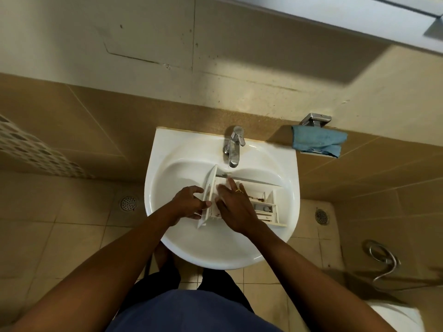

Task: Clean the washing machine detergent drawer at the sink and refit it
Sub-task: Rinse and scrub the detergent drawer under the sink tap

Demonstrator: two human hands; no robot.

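Both meet the drawer (262, 196): left hand (189, 202) grips its front, right hand (236, 208) flat inside.

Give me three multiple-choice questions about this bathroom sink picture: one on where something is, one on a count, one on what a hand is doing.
1. Where is the blue cloth?
A on the floor
B on a holder right of the tap
C over the person's shoulder

2. How many floor drains show?
A one
B two
C four

3. What is the left hand doing?
A hanging idle
B turning a knob
C gripping the drawer's front panel

Answers:
1 B, the cloth hangs on the wall holder beside the tap.
2 B, one drain shows on each side of the sink.
3 C, its fingers curl round the panel's edge.
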